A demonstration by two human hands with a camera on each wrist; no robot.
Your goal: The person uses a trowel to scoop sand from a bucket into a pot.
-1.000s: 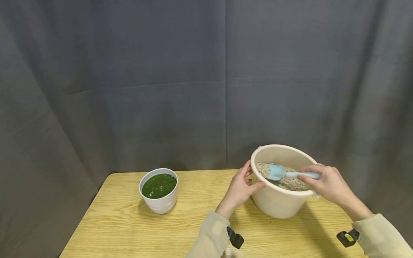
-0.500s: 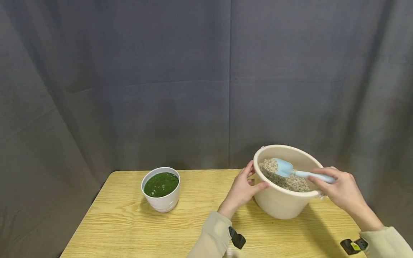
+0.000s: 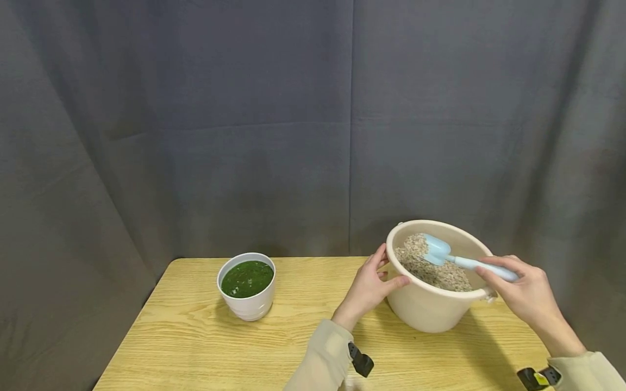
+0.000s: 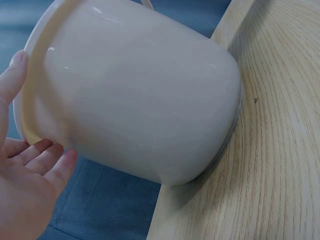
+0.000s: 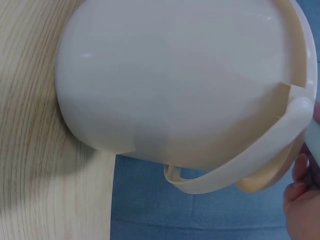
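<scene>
A cream bucket [image 3: 430,312] stands on the table at the right, part filled with pale, grainy gravel-like material [image 3: 442,276]. My right hand [image 3: 528,290] grips the handle of a light-blue hand trowel [image 3: 462,260]. The trowel's blade carries a heap of the grains just inside the bucket's mouth. At the bucket's left side, my left hand [image 3: 365,288] rests on the outer rim, thumb and fingers spread apart. The left wrist view shows that thumb [image 4: 15,75] right at the rim. In the right wrist view the trowel is mostly out of frame.
A white pot [image 3: 251,309] with a dark green surface inside stands on the left of the wood-grain table [image 3: 195,347]. Dark grey curtain [image 3: 264,179] hangs behind and around the table. The bucket's cream carry handle [image 5: 240,167] hangs down its right side.
The trowel has risen from the grains with a heap on its blade, as my right hand moved right and slightly down. My left hand stays at the rim. The head view has shifted slightly.
</scene>
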